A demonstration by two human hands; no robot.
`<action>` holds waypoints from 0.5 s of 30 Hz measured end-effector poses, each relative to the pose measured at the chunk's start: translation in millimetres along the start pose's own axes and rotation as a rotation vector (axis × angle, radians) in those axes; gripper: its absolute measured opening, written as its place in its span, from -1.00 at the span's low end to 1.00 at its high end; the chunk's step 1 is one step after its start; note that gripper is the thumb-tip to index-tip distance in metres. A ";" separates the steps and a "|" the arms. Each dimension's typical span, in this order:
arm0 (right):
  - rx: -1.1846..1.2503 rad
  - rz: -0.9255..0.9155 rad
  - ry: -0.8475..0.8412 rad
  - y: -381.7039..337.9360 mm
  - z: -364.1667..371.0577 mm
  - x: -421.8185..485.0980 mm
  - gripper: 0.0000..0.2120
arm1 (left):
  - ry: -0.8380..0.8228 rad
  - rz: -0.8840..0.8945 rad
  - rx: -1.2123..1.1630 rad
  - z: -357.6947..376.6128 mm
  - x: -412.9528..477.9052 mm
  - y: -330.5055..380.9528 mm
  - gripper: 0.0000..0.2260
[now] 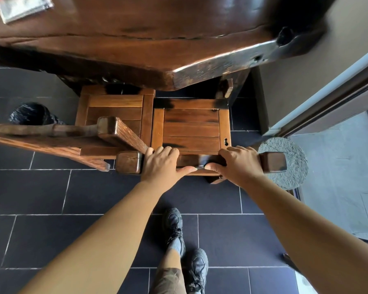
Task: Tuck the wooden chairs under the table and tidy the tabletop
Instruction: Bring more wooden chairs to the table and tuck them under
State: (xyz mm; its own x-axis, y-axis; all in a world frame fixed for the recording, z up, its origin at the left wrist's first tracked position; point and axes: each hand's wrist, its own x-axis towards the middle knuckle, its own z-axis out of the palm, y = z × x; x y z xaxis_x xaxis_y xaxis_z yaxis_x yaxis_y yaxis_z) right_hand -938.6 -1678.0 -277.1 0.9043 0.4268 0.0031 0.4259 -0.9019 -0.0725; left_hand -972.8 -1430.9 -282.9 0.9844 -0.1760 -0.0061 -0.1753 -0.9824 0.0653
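On dark floor tiles, we clamp our left hand point(162, 164) and right hand point(239, 164) on the top rail of a wooden chair point(191, 128), fingers curled over its far side, thumbs nearly meeting. The seat stands mostly clear of the table point(136, 45), its front just at the slab's near edge by the right corner. We judge this the tucking step; next comes a straight push, minding the neighbouring chair point(115, 111) close alongside. Beyond, a black-bagged bin point(32, 114) hides its contents; a packet point(23, 7) lies at the tabletop's far left.
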 end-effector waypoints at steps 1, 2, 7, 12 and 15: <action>0.001 0.000 -0.012 1.1 -0.6 3.1 -0.41 | 0.001 -0.001 0.000 0.1 3.4 -0.7 -0.34; 0.004 0.000 -0.019 2.1 -1.2 6.5 -0.43 | -0.001 -0.002 0.001 0.0 7.0 -1.4 -0.33; -0.005 -0.003 -0.024 7.7 -3.6 25.6 -0.44 | 0.004 -0.004 0.003 -1.0 26.0 -6.0 -0.31; -0.017 -0.006 -0.031 13.7 -7.6 42.9 -0.43 | -0.003 -0.010 0.020 -2.7 45.6 -9.2 -0.29; -0.024 0.005 -0.071 16.9 -10.4 54.3 -0.43 | -0.007 -0.012 0.023 -4.4 57.1 -11.1 -0.29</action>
State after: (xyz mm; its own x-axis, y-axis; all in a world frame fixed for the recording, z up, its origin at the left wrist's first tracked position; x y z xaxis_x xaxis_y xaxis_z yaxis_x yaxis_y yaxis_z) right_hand -882.1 -1670.7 -267.8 0.9024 0.4255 -0.0684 0.4230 -0.9048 -0.0485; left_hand -914.6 -1429.8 -279.6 0.9863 -0.1643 -0.0136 -0.1636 -0.9856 0.0423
